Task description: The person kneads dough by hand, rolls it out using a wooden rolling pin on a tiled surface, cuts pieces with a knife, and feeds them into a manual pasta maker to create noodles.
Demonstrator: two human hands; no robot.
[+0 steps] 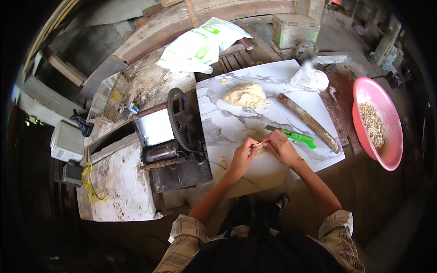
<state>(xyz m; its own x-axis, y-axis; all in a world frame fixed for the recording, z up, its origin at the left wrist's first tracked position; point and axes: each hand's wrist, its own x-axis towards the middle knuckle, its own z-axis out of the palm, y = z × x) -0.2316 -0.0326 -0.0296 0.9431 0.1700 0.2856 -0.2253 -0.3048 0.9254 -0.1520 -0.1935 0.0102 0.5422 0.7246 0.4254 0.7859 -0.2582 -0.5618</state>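
Observation:
My left hand [244, 157] and my right hand [284, 149] meet over the near part of a marble-patterned board [291, 118]. Both are closed, fingertips pinching a small pale strip of dough [259, 144] between them. Under them is a flat, pale yellowish patch, partly hidden, perhaps dough. A knife [296, 136] with a green handle lies beside my right hand, its blade running behind the fingers. Farther back rests a rough lump of dough [246, 94] with crumbs around it. To its right, a worn wooden stick [309, 122] lies slantwise across the board.
A pink basin [392, 119] of thin pale pieces stands at the right. A white plastic bag [311, 79] sits on the board's far right corner. Left of the board is a hand-wheeled roller machine [159, 134]. Behind are a plastic basket [107, 98] and a large white-green sack [200, 45].

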